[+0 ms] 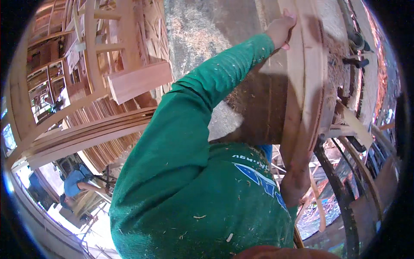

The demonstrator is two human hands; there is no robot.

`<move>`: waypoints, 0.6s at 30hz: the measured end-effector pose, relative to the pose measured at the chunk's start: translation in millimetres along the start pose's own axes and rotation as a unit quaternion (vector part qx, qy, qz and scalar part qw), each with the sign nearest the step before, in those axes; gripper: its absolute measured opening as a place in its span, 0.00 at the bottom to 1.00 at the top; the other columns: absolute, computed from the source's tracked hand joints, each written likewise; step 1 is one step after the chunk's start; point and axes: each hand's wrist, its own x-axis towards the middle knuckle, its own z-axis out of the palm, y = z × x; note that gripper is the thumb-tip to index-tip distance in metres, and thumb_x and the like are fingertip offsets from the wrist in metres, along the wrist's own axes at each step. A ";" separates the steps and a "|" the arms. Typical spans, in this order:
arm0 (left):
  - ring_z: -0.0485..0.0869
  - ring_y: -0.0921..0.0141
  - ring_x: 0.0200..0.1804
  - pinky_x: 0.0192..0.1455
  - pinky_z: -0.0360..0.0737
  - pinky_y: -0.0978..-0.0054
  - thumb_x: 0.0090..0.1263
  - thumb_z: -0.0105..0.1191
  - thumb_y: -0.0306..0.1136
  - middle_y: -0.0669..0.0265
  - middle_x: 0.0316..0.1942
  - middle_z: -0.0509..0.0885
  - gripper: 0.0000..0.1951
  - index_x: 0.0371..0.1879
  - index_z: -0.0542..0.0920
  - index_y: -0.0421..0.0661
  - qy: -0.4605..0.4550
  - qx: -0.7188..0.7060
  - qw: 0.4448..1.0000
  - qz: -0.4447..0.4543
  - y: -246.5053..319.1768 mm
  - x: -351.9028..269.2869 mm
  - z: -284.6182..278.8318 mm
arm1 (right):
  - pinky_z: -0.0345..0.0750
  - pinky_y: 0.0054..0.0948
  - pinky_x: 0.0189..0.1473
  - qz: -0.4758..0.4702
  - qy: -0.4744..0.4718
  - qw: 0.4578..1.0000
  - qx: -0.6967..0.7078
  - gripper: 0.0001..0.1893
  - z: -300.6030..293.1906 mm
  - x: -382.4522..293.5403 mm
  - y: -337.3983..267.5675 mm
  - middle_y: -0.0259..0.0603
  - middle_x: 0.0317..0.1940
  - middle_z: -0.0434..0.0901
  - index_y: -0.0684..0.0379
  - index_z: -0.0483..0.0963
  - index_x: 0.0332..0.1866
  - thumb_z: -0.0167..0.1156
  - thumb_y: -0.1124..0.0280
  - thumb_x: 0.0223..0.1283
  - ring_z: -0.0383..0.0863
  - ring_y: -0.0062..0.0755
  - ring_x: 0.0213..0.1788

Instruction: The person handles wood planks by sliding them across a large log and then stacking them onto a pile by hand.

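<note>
A long pale wooden board (296, 64) runs down the right of the work surface (190, 19), towards my body. My left hand (283, 27), at the end of a green sleeve, is on its far part with the fingers curled at its left edge. The near end of the board is in my right hand (295, 186), low beside my torso; its fingers are partly hidden in shade. Alongside lies another strip of wood (313, 64), close against the right of the board. Sawdust and shavings cover parts of the surface, and bits cling to my shirt.
Left of the surface stand a short stack of reddish boards (142, 81) and long planks (97, 134). Timber framing (92, 42) rises behind. Dark metal bars (338, 187) and a loose wood offcut (357, 126) are at the right. Another person in blue (74, 184) bends over at lower left.
</note>
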 end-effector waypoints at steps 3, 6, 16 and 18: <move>0.82 0.68 0.39 0.26 0.87 0.71 0.80 0.43 0.63 0.58 0.48 0.80 0.33 0.59 0.79 0.42 -0.017 -0.007 1.000 -0.003 -1.5 22.5 -0.9 | 0.84 0.40 0.49 0.016 0.027 0.999 0.031 0.29 1.8 15.9 -11.9 0.62 0.53 0.85 0.64 0.68 0.75 0.62 0.79 0.70 0.90 0.55 0.49; 0.82 0.66 0.57 0.44 0.90 0.67 0.82 0.41 0.60 0.57 0.65 0.78 0.33 0.71 0.75 0.43 -0.043 0.078 0.995 0.049 9.5 32.4 -5.0 | 0.85 0.39 0.50 0.024 0.004 1.000 0.011 0.28 0.6 28.6 -13.3 0.62 0.53 0.86 0.66 0.69 0.74 0.63 0.78 0.69 0.90 0.52 0.50; 0.72 0.75 0.23 0.21 0.71 0.78 0.79 0.42 0.68 0.67 0.32 0.81 0.38 0.71 0.74 0.45 -0.079 -0.040 0.996 0.013 29.8 92.1 -38.6 | 0.86 0.42 0.53 -0.046 -0.003 0.999 0.000 0.39 6.5 97.9 -47.0 0.63 0.61 0.82 0.56 0.61 0.81 0.62 0.85 0.63 0.88 0.58 0.57; 0.71 0.75 0.21 0.20 0.71 0.78 0.79 0.42 0.67 0.67 0.30 0.80 0.37 0.69 0.75 0.45 -0.025 -0.070 0.996 0.043 28.9 102.1 -33.2 | 0.86 0.41 0.54 -0.059 0.004 0.998 0.004 0.39 7.5 107.1 -49.4 0.63 0.61 0.82 0.56 0.62 0.80 0.62 0.85 0.63 0.87 0.58 0.58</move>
